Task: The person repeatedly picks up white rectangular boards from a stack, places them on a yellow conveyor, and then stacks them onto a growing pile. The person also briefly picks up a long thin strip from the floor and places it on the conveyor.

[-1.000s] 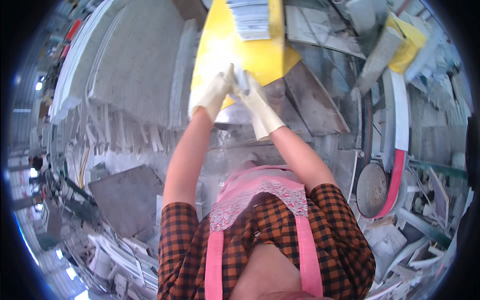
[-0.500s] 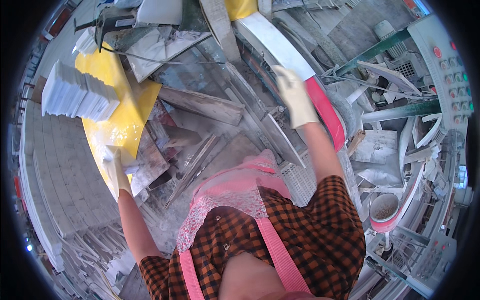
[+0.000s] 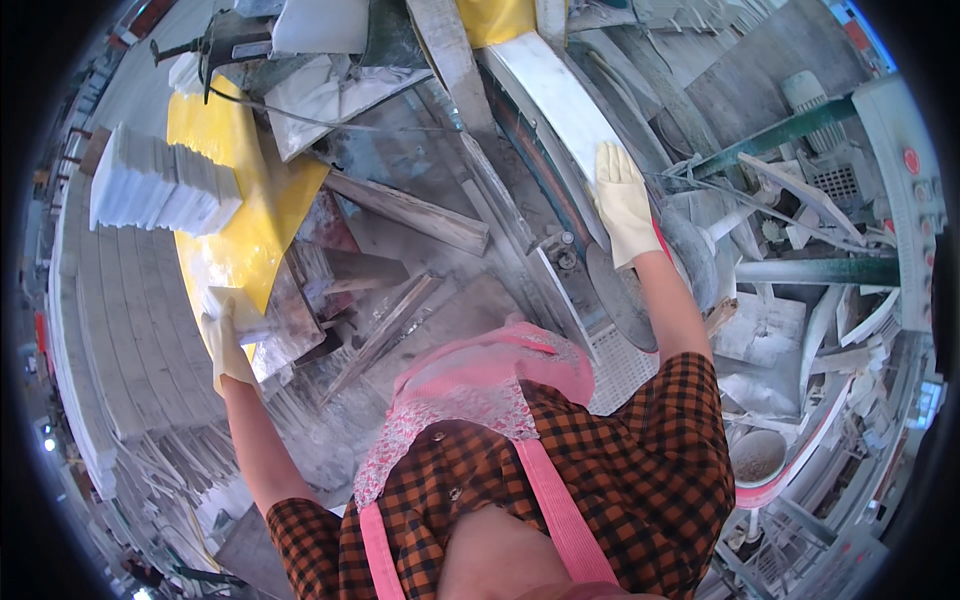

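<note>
Head view shows your arms spread wide, one to each side of your pink apron [image 3: 480,385]. Your left hand [image 3: 226,345], in a pale work glove, reaches out low to your left, the forearm nearly straight and the elbow only slightly bent. Its fingers are curled over the near edge of a small white tile piece [image 3: 232,305] that lies at the lower corner of the yellow sheet [image 3: 250,225], so that hand is grasping the piece. A stack of white tiles [image 3: 160,185] stands farther up on the same sheet, well apart from your hand.

Your right hand [image 3: 622,200], also gloved, reaches forward and up to your right, the arm extended and the wrist straight. The palm lies flat with fingers spread on the near end of a long white slab [image 3: 555,95] that runs away from you along the cutting bench; the fingers are not closed around anything, the hand simply presses on the surface. Just below that hand sits a round saw blade [image 3: 620,300] beside your forearm. Between your two arms lie grey boards [image 3: 405,210] and offcuts coated in dust.
</note>
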Demonstrator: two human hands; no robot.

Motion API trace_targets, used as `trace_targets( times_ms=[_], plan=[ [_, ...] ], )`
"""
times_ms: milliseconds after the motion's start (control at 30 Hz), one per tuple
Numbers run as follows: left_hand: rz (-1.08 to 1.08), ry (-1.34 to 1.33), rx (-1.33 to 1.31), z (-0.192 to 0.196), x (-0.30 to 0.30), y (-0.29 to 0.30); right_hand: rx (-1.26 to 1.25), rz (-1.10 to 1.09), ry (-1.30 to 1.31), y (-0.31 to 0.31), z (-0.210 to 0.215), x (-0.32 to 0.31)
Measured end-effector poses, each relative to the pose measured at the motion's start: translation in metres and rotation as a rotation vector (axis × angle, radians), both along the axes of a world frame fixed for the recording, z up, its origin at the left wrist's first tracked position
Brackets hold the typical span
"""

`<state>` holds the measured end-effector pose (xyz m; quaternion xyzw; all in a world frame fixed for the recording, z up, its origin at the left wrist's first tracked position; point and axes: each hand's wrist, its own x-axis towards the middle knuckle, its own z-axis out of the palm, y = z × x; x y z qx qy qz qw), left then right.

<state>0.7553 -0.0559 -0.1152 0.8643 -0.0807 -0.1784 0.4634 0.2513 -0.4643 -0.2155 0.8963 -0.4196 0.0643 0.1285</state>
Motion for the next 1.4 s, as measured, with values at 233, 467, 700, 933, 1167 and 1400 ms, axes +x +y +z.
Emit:
trace_targets(
  times_ms=[233, 467, 700, 933, 1167, 1400],
  plan=[
    [0.027, 0.049, -0.003, -0.008, 0.016, -0.005, -0.059, 0.121, 0.014, -0.029, 0.004, 0.014],
    [-0.004, -0.008, -0.158, -0.010, 0.004, 0.006, 0.028, 0.080, 0.066, -0.062, -0.016, 0.047],
    [-0.068, -0.225, 0.447, -0.032, 0.034, 0.004, 0.325, -0.096, -0.100, -0.067, 0.030, 0.070],
    [0.105, -0.135, 0.122, 0.008, -0.003, -0.010, 1.064, 0.251, -1.081, 0.042, 0.076, 0.205],
    [0.055, -0.163, 0.111, 0.005, 0.009, 0.003, 1.592, 0.254, -1.460, 0.277, 0.033, 0.443],
    [-0.139, -0.100, 0.192, -0.008, 0.039, 0.014, 1.720, 0.555, -1.199, 0.325, 0.046, 0.474]
  ],
)
